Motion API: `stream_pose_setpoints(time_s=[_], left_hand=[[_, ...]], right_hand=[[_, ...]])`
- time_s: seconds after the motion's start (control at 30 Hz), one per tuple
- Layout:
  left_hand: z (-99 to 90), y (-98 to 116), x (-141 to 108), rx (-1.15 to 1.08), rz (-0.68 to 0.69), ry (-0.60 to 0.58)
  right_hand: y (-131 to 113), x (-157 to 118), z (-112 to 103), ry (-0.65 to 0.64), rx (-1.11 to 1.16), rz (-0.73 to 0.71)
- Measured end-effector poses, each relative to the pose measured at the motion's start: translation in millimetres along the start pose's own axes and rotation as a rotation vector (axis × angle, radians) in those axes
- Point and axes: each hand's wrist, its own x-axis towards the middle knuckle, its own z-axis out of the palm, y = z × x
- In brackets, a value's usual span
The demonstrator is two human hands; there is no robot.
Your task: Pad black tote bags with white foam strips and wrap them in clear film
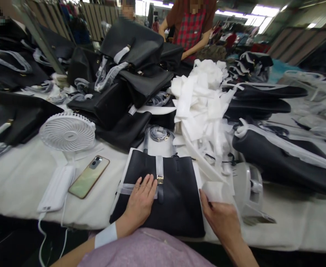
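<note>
A black handbag (176, 196) lies flat before me, with white sheet edges showing along its sides. A white-wrapped strap and a gold clasp (160, 179) run down its front. My left hand (142, 198) rests flat on the bag left of the clasp, fingers stretched, over a translucent strip (126, 188). By the bag's right edge, my right hand (221, 218) is closed with thumb and fingers on a thin white foam piece (213, 190). Just above the bag, a coiled strap (159, 133) lies in clear plastic.
A white fan (68, 131), its handle trailing a cable, and a phone (89, 177) lie left. A pile of white foam strips (199, 100) and a white tape dispenser-like device (248, 185) stand right. Black bags (132, 44) are heaped behind; a person in a checked apron (190, 26) stands opposite.
</note>
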Motion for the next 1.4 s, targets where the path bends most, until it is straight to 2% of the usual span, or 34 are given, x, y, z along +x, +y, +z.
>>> stream_pose_setpoints(time_s=[0.1, 0.27, 0.4, 0.53, 0.73, 0.87, 0.93, 1.03, 1.2, 1.4], left_hand=[[8.9, 4.2, -0.2, 0.0, -0.017, -0.015], [12.0, 5.5, -1.9, -0.02, -0.009, -0.038], [9.5, 5.2, -1.8, -0.035, -0.002, -0.043], [12.1, 4.7, -2.0, -0.051, 0.0, -0.032], [16.1, 4.8, -2.2, -0.049, -0.002, -0.038], [16.7, 5.0, -1.5, -0.053, -0.001, -0.057], [16.3, 5.1, -1.4, -0.056, -0.007, -0.071], [12.6, 4.7, -2.2, -0.079, -0.008, -0.093], [-0.9, -0.4, -4.6, -0.221, -0.004, -0.1], [-5.1, -5.2, -5.9, -0.307, 0.027, -0.112]], right_hand=[[-12.7, 19.6, -14.9, -0.127, -0.115, -0.112], [-33.8, 49.1, -33.2, -0.231, -0.276, -0.137], [-50.1, 62.8, -31.9, -0.38, -0.274, -0.23], [-68.2, 68.5, -20.0, -0.482, -0.167, -0.383], [-86.8, 61.1, 21.4, -0.45, 0.027, -0.556], [-90.2, 45.2, 58.1, -0.386, 0.125, -0.471], [-90.5, 37.4, 69.3, -0.368, 0.132, -0.424], [-88.9, 29.6, 71.8, -0.362, 0.202, -0.39], [-83.3, 25.2, 63.0, -0.379, 0.42, -0.405], [-82.5, 21.0, 64.1, -0.362, 0.445, -0.384]])
